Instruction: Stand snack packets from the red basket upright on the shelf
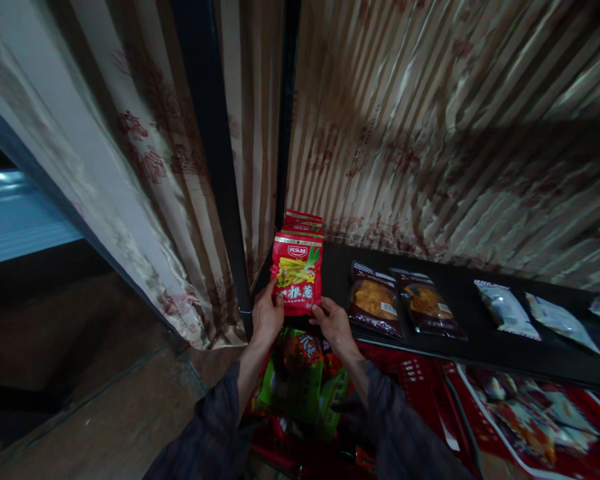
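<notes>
A red snack bag (297, 275) with yellow sticks and a green onion printed on it stands at the left end of a black shelf (330, 267). At least one similar red bag (304, 219) shows behind its top edge. My left hand (269, 313) is closed on the bag's lower left corner, the thumb on the front. On the lower right corner, my right hand (333, 323) pinches the bag with its fingertips. Whether the bag's base rests on the shelf I cannot tell.
Two brown snack packs (374, 300) lie to the right, with several white packs (506, 309) farther along. Below the shelf are green snack bags (293, 383) and a large red bag (420, 387) of goods. A black post (210, 133) and patterned curtains (430, 133) enclose the corner.
</notes>
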The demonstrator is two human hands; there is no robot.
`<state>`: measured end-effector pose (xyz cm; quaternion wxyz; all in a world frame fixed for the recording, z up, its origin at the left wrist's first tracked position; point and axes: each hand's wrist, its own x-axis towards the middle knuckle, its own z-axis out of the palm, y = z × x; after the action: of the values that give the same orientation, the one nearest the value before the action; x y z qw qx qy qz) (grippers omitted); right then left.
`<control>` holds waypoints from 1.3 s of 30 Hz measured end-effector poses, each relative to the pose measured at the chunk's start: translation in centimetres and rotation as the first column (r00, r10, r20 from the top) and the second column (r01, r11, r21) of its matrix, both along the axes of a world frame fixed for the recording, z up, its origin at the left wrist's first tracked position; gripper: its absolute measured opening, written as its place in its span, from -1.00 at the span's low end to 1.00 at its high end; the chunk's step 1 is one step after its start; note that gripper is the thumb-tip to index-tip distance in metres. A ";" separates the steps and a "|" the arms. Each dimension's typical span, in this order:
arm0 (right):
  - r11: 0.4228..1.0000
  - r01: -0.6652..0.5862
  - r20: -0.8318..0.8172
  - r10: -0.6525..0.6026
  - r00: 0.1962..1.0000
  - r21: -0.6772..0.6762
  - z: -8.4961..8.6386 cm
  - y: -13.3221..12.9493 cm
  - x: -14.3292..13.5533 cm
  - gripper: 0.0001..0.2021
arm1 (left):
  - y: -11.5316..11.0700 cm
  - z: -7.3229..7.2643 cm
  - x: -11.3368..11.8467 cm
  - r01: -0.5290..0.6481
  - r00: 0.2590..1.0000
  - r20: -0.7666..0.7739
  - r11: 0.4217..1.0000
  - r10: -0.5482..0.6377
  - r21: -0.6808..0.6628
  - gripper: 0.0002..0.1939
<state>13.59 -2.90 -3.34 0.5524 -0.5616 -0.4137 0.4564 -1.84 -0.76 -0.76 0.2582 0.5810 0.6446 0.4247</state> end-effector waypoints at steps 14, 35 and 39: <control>0.998 0.059 0.891 -0.047 0.453 0.023 2.4 -1.5 -0.5 -0.53 | 0.8 -2.2 -0.1 0.030 0.994 -0.110 0.983 -0.010 0.184 -0.53; 0.985 0.035 0.561 -0.126 0.818 0.171 0.8 4.7 -0.9 -0.33 | 0.8 -3.6 0.3 0.022 0.985 -0.171 0.974 0.017 0.226 -0.51; 0.985 0.041 0.567 -0.131 0.814 0.168 0.9 4.6 -1.3 -0.35 | 0.8 -3.5 0.2 0.035 0.989 -0.150 0.976 -0.002 0.213 -0.51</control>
<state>12.33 1.71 -2.48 0.4617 -0.6487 -0.5680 0.2081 -1.64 0.08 -4.31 0.1491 0.6415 0.6068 0.4451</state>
